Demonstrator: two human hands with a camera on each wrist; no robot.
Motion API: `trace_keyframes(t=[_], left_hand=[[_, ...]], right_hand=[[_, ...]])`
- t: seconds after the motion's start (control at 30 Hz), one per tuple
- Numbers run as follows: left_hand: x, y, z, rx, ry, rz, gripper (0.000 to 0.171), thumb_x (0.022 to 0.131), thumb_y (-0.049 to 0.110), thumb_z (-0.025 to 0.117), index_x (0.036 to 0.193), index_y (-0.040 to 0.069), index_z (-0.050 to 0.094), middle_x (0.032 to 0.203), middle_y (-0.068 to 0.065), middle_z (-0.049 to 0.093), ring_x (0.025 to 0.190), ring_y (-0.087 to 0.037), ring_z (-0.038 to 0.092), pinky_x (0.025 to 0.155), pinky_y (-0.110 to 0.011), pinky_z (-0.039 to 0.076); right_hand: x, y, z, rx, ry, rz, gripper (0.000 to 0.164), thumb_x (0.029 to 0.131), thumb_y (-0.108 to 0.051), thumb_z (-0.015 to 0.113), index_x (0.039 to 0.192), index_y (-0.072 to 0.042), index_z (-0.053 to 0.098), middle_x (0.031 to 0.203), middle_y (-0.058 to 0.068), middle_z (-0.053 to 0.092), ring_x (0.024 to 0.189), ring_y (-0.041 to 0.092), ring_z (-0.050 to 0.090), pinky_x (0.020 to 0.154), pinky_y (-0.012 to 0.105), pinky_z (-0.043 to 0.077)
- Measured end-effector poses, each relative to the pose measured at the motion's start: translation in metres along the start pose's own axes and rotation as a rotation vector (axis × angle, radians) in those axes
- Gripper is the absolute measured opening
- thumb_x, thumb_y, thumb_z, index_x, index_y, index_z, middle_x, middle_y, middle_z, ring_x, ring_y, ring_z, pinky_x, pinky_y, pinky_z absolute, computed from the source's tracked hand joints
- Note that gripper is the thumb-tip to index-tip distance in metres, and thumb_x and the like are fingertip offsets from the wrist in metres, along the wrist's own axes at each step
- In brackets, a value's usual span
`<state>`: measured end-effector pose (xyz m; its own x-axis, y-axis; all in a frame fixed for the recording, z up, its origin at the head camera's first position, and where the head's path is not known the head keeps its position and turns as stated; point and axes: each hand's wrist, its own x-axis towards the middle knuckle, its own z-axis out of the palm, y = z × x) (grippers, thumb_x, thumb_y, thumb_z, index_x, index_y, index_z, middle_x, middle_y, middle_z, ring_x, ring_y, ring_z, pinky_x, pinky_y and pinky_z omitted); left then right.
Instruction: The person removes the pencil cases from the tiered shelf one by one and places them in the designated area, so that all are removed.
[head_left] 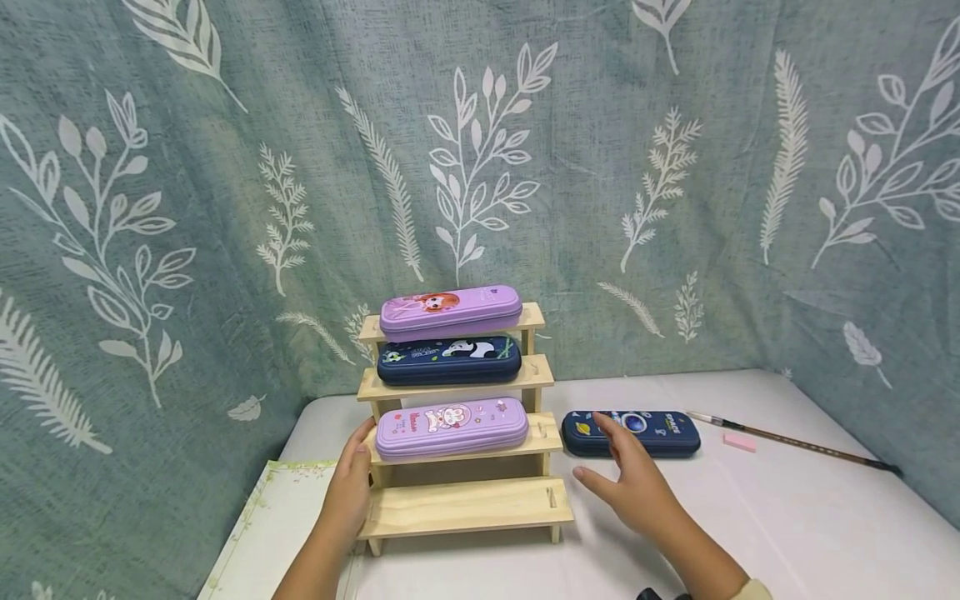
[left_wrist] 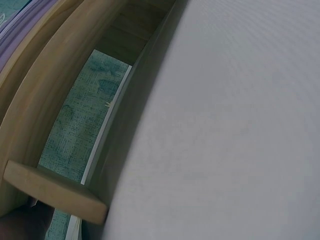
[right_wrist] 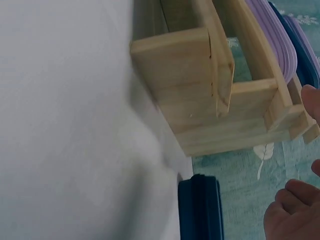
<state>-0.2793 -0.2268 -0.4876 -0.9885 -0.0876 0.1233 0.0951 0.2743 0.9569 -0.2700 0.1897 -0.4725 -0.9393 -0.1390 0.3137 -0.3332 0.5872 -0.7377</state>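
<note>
A stepped wooden stand point(head_left: 465, 504) stands on the table. On its top step lies a purple pencil case with a girl point(head_left: 450, 310); below it, a navy panda pencil case point(head_left: 448, 360), then a lilac rabbit pencil case point(head_left: 452, 427). The lowest step is bare. My left hand point(head_left: 347, 492) holds the stand's left side by the rabbit case's step; part of a finger point(left_wrist: 25, 222) shows in the left wrist view. To the right of the stand lies a navy space pencil case point(head_left: 660, 437). My right hand point(head_left: 637, 487), thumb and fingers spread, is just in front of it, holding nothing.
Right of the space case lie a pink eraser point(head_left: 739, 442) and a long paintbrush point(head_left: 795, 439). A sheet with a leafy border point(head_left: 277, 517) lies on the left. A patterned curtain point(head_left: 585, 183) hangs behind the white table point(head_left: 795, 517). A dark object point(head_left: 649, 594) pokes in at the bottom edge.
</note>
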Motion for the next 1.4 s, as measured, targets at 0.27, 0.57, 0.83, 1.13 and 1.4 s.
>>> trace_keyframes(t=[0.27,0.57,0.83,1.13,1.4], left_hand=[[0.0,0.0,-0.001,-0.007,0.005,-0.002,0.05,0.117,0.036,0.02,0.165,0.027,0.03,0.175,-0.008,0.019,0.162,-0.039,0.008,0.127,-0.068,0.01],[0.004,0.0,0.0,0.004,0.007,-0.011,0.05,0.116,0.036,0.021,0.165,0.031,0.03,0.175,-0.007,0.019,0.162,-0.039,0.01,0.127,-0.068,0.011],[0.001,0.001,0.0,-0.003,0.001,-0.013,0.05,0.116,0.035,0.02,0.165,0.031,0.029,0.175,-0.006,0.018,0.162,-0.038,0.009,0.128,-0.068,0.01],[0.0,0.002,0.002,0.007,0.001,-0.017,0.051,0.116,0.037,0.019,0.166,0.03,0.028,0.175,-0.007,0.018,0.162,-0.039,0.01,0.127,-0.067,0.012],[0.002,0.0,0.001,0.001,0.002,-0.008,0.051,0.116,0.036,0.018,0.166,0.027,0.028,0.176,-0.008,0.016,0.162,-0.041,0.009,0.127,-0.068,0.011]], right_hand=[[0.006,-0.021,0.011,-0.046,-0.019,-0.06,0.084,0.091,-0.03,0.085,0.16,-0.017,0.038,0.161,0.017,0.044,0.146,0.043,0.046,0.114,0.056,0.046],[0.016,-0.041,0.015,-0.06,-0.054,-0.084,0.084,0.09,-0.033,0.085,0.16,-0.019,0.04,0.162,0.013,0.044,0.15,0.04,0.042,0.117,0.06,0.042],[0.029,-0.058,0.019,-0.088,-0.054,-0.143,0.08,0.09,-0.035,0.085,0.157,-0.015,0.045,0.16,0.012,0.047,0.148,0.039,0.046,0.117,0.062,0.041],[0.041,-0.067,0.026,-0.05,-0.051,-0.111,0.079,0.089,-0.036,0.086,0.154,-0.012,0.049,0.156,0.012,0.051,0.144,0.036,0.051,0.114,0.052,0.049],[0.047,-0.08,0.031,-0.104,-0.025,-0.072,0.086,0.084,-0.039,0.09,0.155,-0.013,0.049,0.149,0.009,0.057,0.139,0.031,0.055,0.111,0.052,0.051]])
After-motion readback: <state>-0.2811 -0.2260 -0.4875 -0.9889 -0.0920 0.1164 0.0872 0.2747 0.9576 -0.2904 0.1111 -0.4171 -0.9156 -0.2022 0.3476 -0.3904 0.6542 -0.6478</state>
